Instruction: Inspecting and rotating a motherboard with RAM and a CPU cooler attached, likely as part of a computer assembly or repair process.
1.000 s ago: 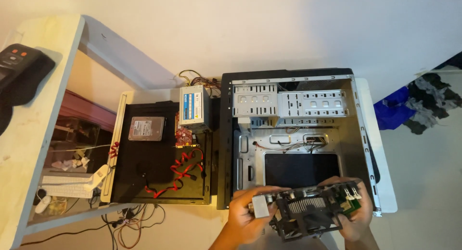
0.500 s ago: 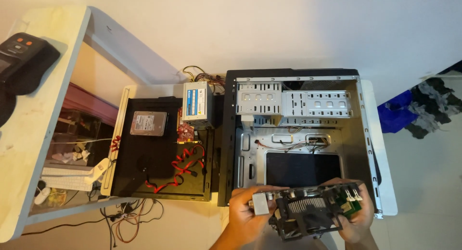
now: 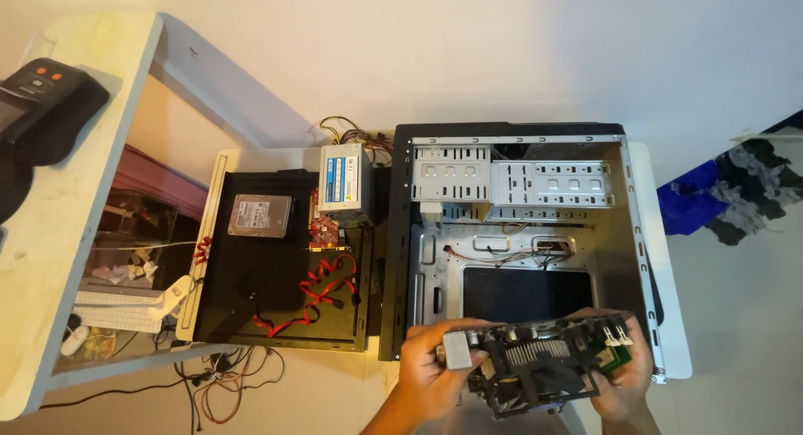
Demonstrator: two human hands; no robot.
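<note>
Between my hands I hold the motherboard level, its long axis left to right, left hand and right hand each clamped on an end, the open case lying just beyond my knuckles.

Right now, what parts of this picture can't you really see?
All in the head view:
- Underside of the circuit board: it faces away, and the left hand and right hand cover its ends.
- Both forearms: cut off by the bottom edge.
- Black device on the desk: cut off by the left edge.
- Label on the hard drive: too small to read.
- Tangled cables on the floor: partly hidden under the desk.
</note>
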